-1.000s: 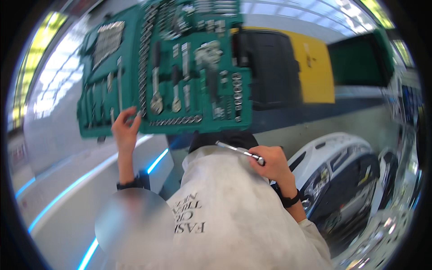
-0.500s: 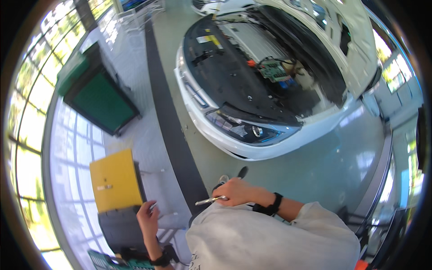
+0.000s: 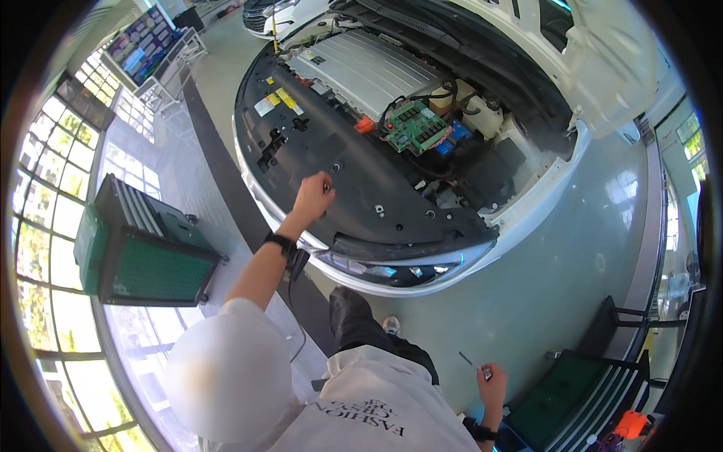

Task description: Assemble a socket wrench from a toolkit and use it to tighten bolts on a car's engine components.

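My left hand reaches over the black front cover of the white car, whose bonnet is up. Its closed fingers hold a small, dark metal piece, probably a socket; whether they touch the cover I cannot tell. Small fasteners dot the cover just right of it. My right hand hangs low at the right, closed on a silver ratchet whose slim bar points forward. Behind the cover lie a green circuit board and a silver housing.
A green tool trolley stands at my left by the windows, another dark-green cart at the lower right, with an orange item near it. A display board on a wheeled stand and a second white car are farther back.
I have turned from the green socket case to the car, now much closer. My left hand has risen forward over the front cover; my right hand has dropped to the right with the ratchet.
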A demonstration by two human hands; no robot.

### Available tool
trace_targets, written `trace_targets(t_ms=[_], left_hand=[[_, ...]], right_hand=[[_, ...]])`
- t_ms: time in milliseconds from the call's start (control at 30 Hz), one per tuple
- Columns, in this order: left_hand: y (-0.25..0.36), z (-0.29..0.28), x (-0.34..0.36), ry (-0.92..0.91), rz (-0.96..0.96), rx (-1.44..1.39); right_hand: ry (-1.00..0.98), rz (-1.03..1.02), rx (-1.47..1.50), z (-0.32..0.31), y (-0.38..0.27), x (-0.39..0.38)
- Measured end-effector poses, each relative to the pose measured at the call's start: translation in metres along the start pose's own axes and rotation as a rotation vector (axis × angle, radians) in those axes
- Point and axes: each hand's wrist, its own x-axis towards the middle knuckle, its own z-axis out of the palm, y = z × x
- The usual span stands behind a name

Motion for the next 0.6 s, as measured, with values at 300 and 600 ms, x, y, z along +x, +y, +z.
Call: trace_targets(t_ms=[300,600], left_hand=[[-0.065,0.042,0.248,0.033,0.018,0.198],[-0.139,0.098,0.35,-0.159,-0.009,-0.089]], right_hand=[[0.07,0.319,0.187,0.095,-0.051,-0.071],[0.032,0.511,0.325,0.115,-0.2,-0.043]])
